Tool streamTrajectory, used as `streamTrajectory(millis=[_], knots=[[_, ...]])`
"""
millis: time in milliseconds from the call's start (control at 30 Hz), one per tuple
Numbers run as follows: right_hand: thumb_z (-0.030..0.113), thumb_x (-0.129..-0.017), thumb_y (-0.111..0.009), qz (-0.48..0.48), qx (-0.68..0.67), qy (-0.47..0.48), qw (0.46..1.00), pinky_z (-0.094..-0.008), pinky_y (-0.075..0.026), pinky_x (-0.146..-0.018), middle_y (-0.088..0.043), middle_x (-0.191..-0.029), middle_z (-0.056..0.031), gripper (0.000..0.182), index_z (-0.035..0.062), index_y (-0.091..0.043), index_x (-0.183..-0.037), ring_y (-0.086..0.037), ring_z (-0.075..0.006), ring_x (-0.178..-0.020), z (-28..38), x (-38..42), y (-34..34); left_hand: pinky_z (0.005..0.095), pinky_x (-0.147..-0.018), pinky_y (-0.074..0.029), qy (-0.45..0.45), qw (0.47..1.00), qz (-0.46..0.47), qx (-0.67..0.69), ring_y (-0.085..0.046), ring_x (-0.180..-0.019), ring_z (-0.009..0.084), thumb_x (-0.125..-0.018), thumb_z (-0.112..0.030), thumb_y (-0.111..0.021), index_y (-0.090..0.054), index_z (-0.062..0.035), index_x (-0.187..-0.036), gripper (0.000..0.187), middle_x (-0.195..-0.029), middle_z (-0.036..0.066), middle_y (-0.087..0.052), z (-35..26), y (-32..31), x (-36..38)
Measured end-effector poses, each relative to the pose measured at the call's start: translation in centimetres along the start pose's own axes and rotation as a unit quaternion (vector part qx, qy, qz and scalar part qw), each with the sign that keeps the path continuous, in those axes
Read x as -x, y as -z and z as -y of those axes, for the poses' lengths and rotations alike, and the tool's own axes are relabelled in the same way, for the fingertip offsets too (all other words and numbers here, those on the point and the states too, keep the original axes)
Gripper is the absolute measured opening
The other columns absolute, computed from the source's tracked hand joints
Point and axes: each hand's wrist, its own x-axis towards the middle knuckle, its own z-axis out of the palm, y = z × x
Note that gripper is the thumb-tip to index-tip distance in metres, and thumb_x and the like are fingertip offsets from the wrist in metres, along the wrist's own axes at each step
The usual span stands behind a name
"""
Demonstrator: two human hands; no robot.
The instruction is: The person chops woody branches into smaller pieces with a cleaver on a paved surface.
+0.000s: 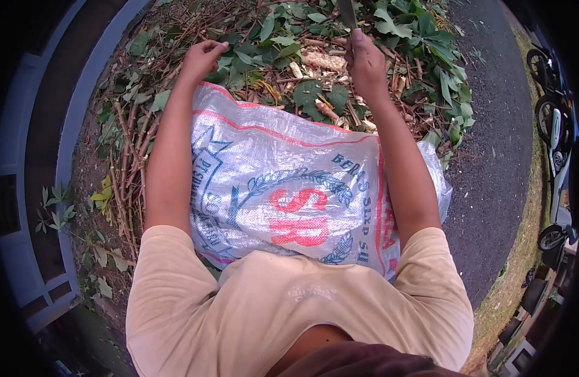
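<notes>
My right hand (367,66) grips a knife (347,14), its blade pointing up and away past the top of the view. At the upper left, my left hand (203,61) is closed with fingertips together near green leaves; whether something small is pinched there, I cannot make out. Between the hands, pale chopped stem pieces (296,69) and a worn light block of wood (326,61) lie among the litter. A white woven sack (270,182) with red and blue print is spread over my lap, below both hands.
Cut leaves (421,41) and brown stems (127,147) cover the ground ahead and to the left. A dark asphalt path (493,125) runs along the right, with grass and parked motorcycles (556,135) beyond. A grey-blue structure (48,125) stands on the left.
</notes>
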Motion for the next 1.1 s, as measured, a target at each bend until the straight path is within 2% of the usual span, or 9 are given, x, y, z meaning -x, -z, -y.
streamTrajectory(millis=[100, 200, 267, 567, 700, 833, 900, 967, 1100], knots=[[0.057, -0.110, -0.040, -0.044, 0.024, 0.092, 0.994, -0.0396, -0.048, -0.065, -0.064, -0.073, -0.0159, 0.066, -0.0009, -0.063, -0.088, -0.065, -0.0271, -0.070, -5.5, 0.7, -0.8, 0.0254, -0.053, -0.043, 0.018, 0.999, 0.013, 0.044, -0.055, -0.056, 0.0076, -0.094, -0.038, -0.078, -0.074, -0.0017, -0.100, 0.037, -0.074, -0.001, -0.062, 0.8, -0.3, -0.4], [0.063, -0.108, -0.038, 0.022, 0.200, 0.023, 0.979, -0.0410, -0.051, -0.063, -0.063, -0.067, -0.0149, 0.075, -0.0038, -0.061, -0.082, -0.070, -0.0274, -0.067, -13.0, 0.7, -2.2, 0.0270, -0.055, -0.046, -0.001, 1.000, 0.010, -0.002, -0.058, -0.058, 0.0082, -0.094, -0.040, -0.077, -0.074, -0.0014, -0.101, 0.040, -0.075, 0.000, -0.064, 1.1, -1.2, -0.9], [0.067, -0.107, -0.036, 0.152, 0.134, -0.235, 0.951, -0.0447, -0.054, -0.059, -0.061, -0.061, -0.0157, 0.082, -0.0052, -0.059, -0.074, -0.070, -0.0300, -0.060, -11.8, 1.1, -2.0, 0.0281, -0.057, -0.048, 0.000, 0.999, 0.019, -0.037, -0.059, -0.059, 0.0089, -0.094, -0.041, -0.077, -0.076, -0.0026, -0.105, 0.040, -0.076, 0.001, -0.066, 0.8, -1.6, -0.9], [0.062, -0.107, -0.041, 0.042, 0.130, -0.051, 0.989, -0.0364, -0.046, -0.056, -0.060, -0.064, -0.0105, 0.071, -0.0007, -0.060, -0.080, -0.063, -0.0224, -0.060, -9.2, -0.2, -1.9, 0.0299, -0.059, -0.048, -0.020, 0.997, -0.001, -0.078, -0.058, -0.061, 0.0103, -0.094, -0.044, -0.075, -0.077, -0.0045, -0.106, 0.041, -0.074, 0.001, -0.064, 1.4, -1.9, -1.3], [0.046, -0.113, -0.041, 0.034, -0.145, 0.005, 0.989, -0.0275, -0.033, -0.046, -0.044, -0.063, 0.0041, 0.045, 0.0086, -0.052, -0.091, -0.042, -0.0079, -0.050, -3.4, 0.3, -1.9, 0.0284, -0.056, -0.046, -0.042, 0.993, 0.000, -0.111, -0.054, -0.058, 0.0078, -0.096, -0.043, -0.075, -0.076, -0.0053, -0.105, 0.039, -0.068, -0.002, -0.059, 0.5, -2.4, -0.6], [0.059, -0.110, -0.035, 0.032, 0.223, 0.020, 0.974, -0.0506, -0.051, -0.071, -0.061, -0.068, -0.0164, 0.070, -0.0026, -0.061, -0.091, -0.069, -0.0341, -0.069, -13.9, 1.0, -3.8, 0.0288, -0.057, -0.045, -0.040, 0.993, 0.018, -0.114, -0.054, -0.058, 0.0087, -0.095, -0.044, -0.075, -0.075, -0.0049, -0.106, 0.040, -0.070, -0.002, -0.061, 0.9, -3.0, -1.3], [0.064, -0.108, -0.035, 0.092, 0.130, -0.201, 0.967, -0.0479, -0.054, -0.065, -0.059, -0.062, -0.0154, 0.076, -0.0028, -0.062, -0.086, -0.069, -0.0322, -0.061, -13.6, 0.8, -3.3, 0.0325, -0.066, -0.049, -0.048, 0.990, 0.017, -0.134, -0.061, -0.068, 0.0138, -0.094, -0.046, -0.074, -0.076, -0.0045, -0.106, 0.043, -0.077, 0.003, -0.067, 0.9, -3.3, -0.8], [0.065, -0.108, -0.036, 0.096, 0.095, -0.207, 0.969, -0.0457, -0.053, -0.060, -0.058, -0.059, -0.0149, 0.076, -0.0028, -0.063, -0.084, -0.066, -0.0311, -0.056, -12.8, 0.3, -2.9, 0.0361, -0.075, -0.053, -0.045, 0.987, 0.013, -0.155, -0.068, -0.077, 0.0189, -0.093, -0.048, -0.073, -0.077, -0.0040, -0.107, 0.047, -0.083, 0.008, -0.072, 0.8, -2.9, -1.2], [0.064, -0.108, -0.038, 0.098, 0.016, -0.184, 0.978, -0.0408, -0.051, -0.049, -0.057, -0.057, -0.0132, 0.076, -0.0018, -0.064, -0.080, -0.061, -0.0277, -0.046, -13.2, 1.0, -2.9, 0.0290, -0.055, -0.044, -0.051, 0.990, 0.032, -0.131, -0.053, -0.057, 0.0083, -0.095, -0.042, -0.075, -0.076, -0.0050, -0.105, 0.038, -0.069, -0.003, -0.058, 0.6, -2.8, -0.5]])
